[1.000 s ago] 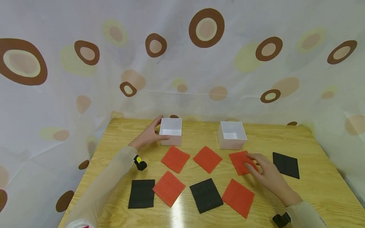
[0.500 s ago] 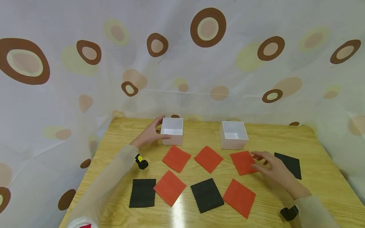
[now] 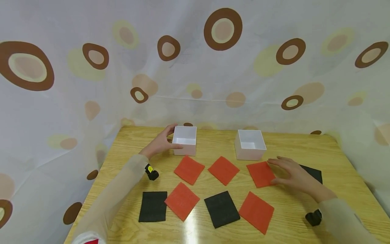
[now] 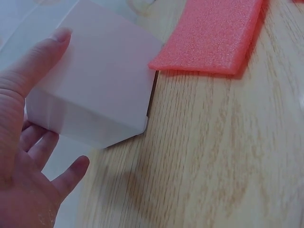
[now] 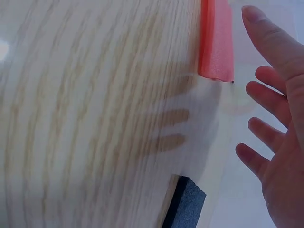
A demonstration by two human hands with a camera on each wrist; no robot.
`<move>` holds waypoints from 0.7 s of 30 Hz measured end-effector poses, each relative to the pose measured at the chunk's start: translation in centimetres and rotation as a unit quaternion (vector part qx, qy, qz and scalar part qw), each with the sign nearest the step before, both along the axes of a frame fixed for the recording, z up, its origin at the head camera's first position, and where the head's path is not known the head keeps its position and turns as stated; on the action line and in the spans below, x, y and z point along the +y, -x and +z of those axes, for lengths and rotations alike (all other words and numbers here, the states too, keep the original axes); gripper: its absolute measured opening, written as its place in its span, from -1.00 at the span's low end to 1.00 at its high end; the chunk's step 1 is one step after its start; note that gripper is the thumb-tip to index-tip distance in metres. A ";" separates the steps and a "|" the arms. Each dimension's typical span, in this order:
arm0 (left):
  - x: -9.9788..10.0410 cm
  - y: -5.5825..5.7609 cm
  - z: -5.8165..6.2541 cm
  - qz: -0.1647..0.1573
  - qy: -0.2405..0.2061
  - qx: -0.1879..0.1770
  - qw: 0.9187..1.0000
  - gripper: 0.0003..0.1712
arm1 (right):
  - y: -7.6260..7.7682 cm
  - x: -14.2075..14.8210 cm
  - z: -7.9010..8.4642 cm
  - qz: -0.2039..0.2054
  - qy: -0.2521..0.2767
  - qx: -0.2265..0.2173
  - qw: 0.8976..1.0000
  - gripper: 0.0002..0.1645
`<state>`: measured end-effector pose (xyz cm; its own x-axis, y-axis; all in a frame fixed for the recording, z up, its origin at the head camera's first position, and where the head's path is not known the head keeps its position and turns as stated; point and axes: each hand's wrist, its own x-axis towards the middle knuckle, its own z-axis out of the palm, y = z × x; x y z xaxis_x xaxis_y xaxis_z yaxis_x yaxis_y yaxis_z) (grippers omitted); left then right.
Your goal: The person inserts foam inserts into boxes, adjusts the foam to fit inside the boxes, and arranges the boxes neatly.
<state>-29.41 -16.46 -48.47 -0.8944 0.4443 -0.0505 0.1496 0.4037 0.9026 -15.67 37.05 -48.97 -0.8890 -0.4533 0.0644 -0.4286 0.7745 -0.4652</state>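
My left hand (image 3: 159,144) holds a white open-topped box (image 3: 189,150) at its left side. In the left wrist view the thumb lies on one wall of that box (image 4: 104,61), with other fingers on an adjoining side. My right hand (image 3: 295,173) is beside the right edge of a red foam square (image 3: 259,174), fingers spread and relaxed. The right wrist view has the hand (image 5: 289,123) gripping nothing, near the red foam (image 5: 217,42); a black foam piece (image 5: 189,206) lies below. Behind the right hand, another black foam square (image 3: 314,173) is partly hidden.
A second white box (image 3: 251,155) stands to the right of the first. Several foam squares lie flat on the wooden table (image 3: 122,234), including red (image 3: 189,170), red (image 3: 223,170), red (image 3: 182,201), red (image 3: 257,212), black (image 3: 153,206) and black (image 3: 222,209). A patterned curtain (image 3: 182,81) hangs behind.
My right hand has moved right, from over the red foam square to its right edge, now covering more of the black one. My left hand stays on the box. The view has shifted slightly.
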 end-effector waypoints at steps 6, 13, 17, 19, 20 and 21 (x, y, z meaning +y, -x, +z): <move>0.0 0.1 -0.2 0.001 0.002 0.002 1.000 0.24 | 0.5 -0.3 -0.1 0.026 -0.030 -0.019 0.999 -0.02; -0.1 0.3 -0.2 -0.001 -0.002 -0.007 1.000 0.24 | 1.0 -0.5 -0.8 0.048 -0.057 -0.015 0.997 0.01; -0.1 0.3 -0.2 -0.003 0.002 -0.004 1.000 0.24 | 1.1 -0.6 -0.8 0.047 -0.062 -0.021 0.997 0.03; 0.0 0.3 -0.1 -0.003 0.004 -0.002 1.000 0.23 | 1.1 -0.7 -0.8 0.048 -0.064 -0.025 0.997 0.06; 0.0 0.3 -0.1 -0.003 0.005 -0.002 1.000 0.23 | 1.2 -0.7 -0.8 0.048 -0.064 -0.027 0.996 0.08; 0.0 0.2 0.0 -0.003 0.005 -0.002 1.000 0.22 | 1.2 -0.8 -0.8 0.048 -0.064 -0.029 0.996 0.09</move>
